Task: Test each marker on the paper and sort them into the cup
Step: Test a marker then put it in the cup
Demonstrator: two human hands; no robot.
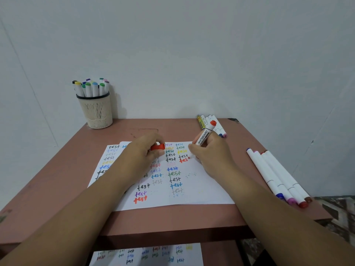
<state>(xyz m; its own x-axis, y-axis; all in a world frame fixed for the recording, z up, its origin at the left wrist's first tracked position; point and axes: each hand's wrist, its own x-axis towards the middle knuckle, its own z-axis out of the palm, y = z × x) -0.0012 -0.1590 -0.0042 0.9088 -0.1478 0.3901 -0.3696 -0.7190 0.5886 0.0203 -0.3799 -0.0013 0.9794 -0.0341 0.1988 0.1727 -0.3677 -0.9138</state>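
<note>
"WHITEBOARD MARKER" printed on barrel of red whiteboard marker [205,136]. "test" handwritten repeatedly, many colours, on paper [201,189] mid-table; same word on lower sheet [153,255] under table's front edge.

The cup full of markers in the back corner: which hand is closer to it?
Left. The left hand, gripping a red cap, rests on the paper nearer the cup. The right hand, writing with the whiteboard marker, is farther off.
</note>
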